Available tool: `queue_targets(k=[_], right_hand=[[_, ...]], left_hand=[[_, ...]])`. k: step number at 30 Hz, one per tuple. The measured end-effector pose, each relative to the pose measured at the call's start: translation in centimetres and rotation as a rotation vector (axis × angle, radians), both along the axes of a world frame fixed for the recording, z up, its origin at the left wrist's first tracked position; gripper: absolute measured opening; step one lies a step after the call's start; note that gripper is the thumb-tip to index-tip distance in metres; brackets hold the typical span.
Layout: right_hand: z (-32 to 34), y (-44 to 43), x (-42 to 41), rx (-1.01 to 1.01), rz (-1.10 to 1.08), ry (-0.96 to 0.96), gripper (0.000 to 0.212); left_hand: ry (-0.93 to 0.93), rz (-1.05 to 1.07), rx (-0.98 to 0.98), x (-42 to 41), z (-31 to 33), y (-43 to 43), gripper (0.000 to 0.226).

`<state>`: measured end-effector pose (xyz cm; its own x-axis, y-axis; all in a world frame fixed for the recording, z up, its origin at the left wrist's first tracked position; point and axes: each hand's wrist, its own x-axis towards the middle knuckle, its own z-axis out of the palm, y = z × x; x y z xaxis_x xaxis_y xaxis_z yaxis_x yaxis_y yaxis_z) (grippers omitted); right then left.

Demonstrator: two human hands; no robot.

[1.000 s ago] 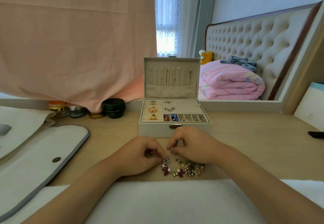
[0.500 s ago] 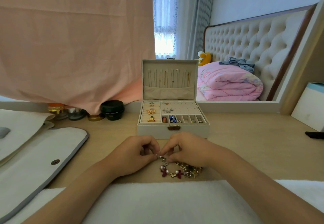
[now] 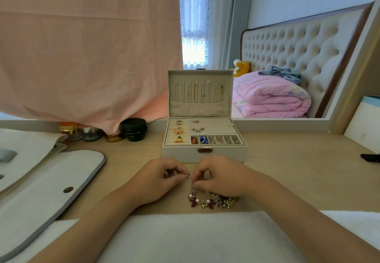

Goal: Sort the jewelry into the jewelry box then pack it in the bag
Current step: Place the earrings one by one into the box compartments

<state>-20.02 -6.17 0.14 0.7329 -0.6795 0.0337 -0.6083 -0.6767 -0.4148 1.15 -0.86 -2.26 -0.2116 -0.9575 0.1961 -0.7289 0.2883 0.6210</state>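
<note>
We are working just in front of the open jewelry box [image 3: 181, 153], which is standing on the worktop [image 3: 287, 170] with its lid [image 3: 200, 110] upright. Our left hand [image 3: 158, 180] is pinching a small silver piece [image 3: 187, 177] between thumb and forefinger, in front of the box's clasp [image 3: 204, 150]. Our right hand [image 3: 222, 176] is facing it, nearly touching. Its fingers are curling, with thumb and forefinger drawn close together, and we cannot tell whether they are gripping anything. The jewelry pile [image 3: 211, 200] of pearls, dark red flowers and gold bits is lying on the worktop in front of the box, just under the right hand. Gold pieces [image 3: 177, 131] are sitting in the box's left compartment. The white bag [image 3: 51, 180] with grey trim is lying flat, well to the left of the box. A black jar [image 3: 134, 129] is standing near the box's left side, and a white cloth [image 3: 185, 238] is lying further in front of the box than the pile.
</note>
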Motion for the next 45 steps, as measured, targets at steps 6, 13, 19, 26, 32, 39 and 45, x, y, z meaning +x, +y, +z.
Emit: queue_targets(k=[6,13,19,26,32,39,45], right_hand=[[-0.1,-0.1,-0.3,0.150,-0.076,-0.240,0.010],[1.3,-2.8,-1.0,0.127,-0.192,-0.477,0.025],[4.1,-5.9,-1.4,0.174,-0.322,-0.602,0.014],[5.0,-10.0,-0.9,-0.015,-0.378,-0.613,0.012],[3.7,-12.0,0.1,-0.124,-0.368,-0.592,0.018],[3.1,-13.0,0.6,-0.069,-0.375,-0.618,0.018],[2.7,-13.0,0.5,0.173,-0.368,-0.824,0.018]], left_hand=[[0.107,0.081,-0.045,-0.9,0.6,0.3,0.011],[0.257,0.100,-0.132,-2.2,2.4,-1.6,0.009],[0.289,0.141,-0.194,-3.3,4.7,-6.1,0.006],[0.201,0.142,-0.144,-4.9,6.2,-11.2,0.007],[0.203,0.192,-0.184,-4.8,5.9,-13.6,0.002],[0.223,0.180,-0.206,-4.2,4.6,-14.6,0.007],[0.292,0.196,-0.220,-4.1,4.5,-15.0,0.006]])
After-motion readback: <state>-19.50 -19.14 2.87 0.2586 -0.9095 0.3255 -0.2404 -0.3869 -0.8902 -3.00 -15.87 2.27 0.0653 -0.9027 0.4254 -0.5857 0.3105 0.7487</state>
